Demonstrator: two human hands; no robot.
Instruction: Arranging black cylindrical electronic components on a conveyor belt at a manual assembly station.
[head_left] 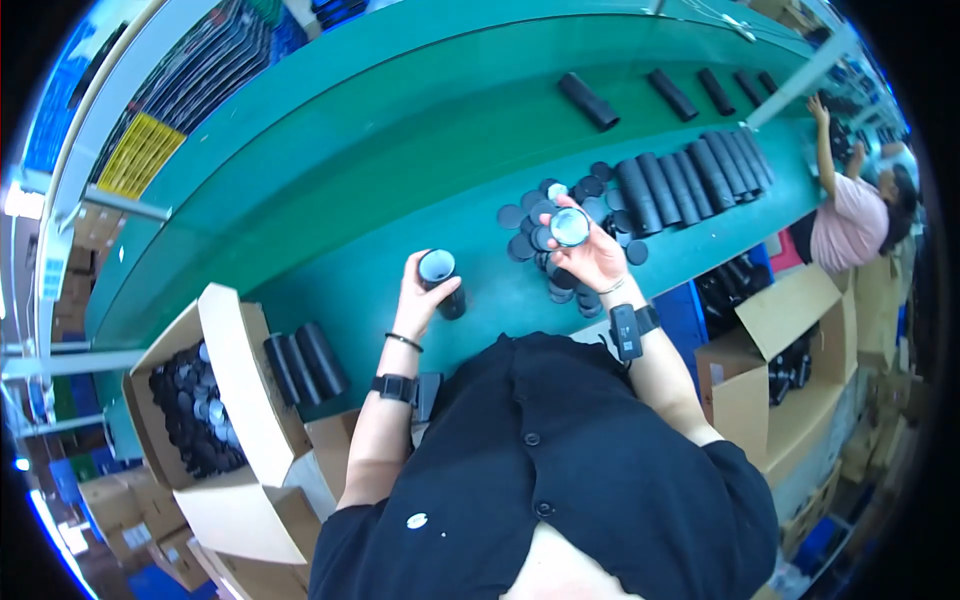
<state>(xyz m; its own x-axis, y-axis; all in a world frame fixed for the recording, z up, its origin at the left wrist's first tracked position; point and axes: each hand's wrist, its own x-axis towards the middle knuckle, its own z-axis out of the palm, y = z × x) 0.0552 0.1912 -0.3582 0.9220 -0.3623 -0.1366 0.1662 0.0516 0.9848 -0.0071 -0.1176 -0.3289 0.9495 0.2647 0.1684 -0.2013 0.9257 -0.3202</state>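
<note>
My left hand (413, 303) is wrapped round a black tube (453, 304), its round open end tilted up toward me. Between the fingers of my right hand (599, 260) is a round cap (570, 227), its pale, shiny face turned up. The two are held apart above the green work surface. Beneath and beyond my right hand lies a loose heap of flat black caps (520, 247), partly hidden by it. A row of black tubes (640, 195) lies side by side to the right of that heap.
Several single tubes (588, 101) lie along the far green belt (400, 130). At left, a cardboard box (250, 400) holds many caps, with a few tubes (305, 363) beside it. An open carton (745, 380) with black parts stands at right, near a co-worker (855, 215).
</note>
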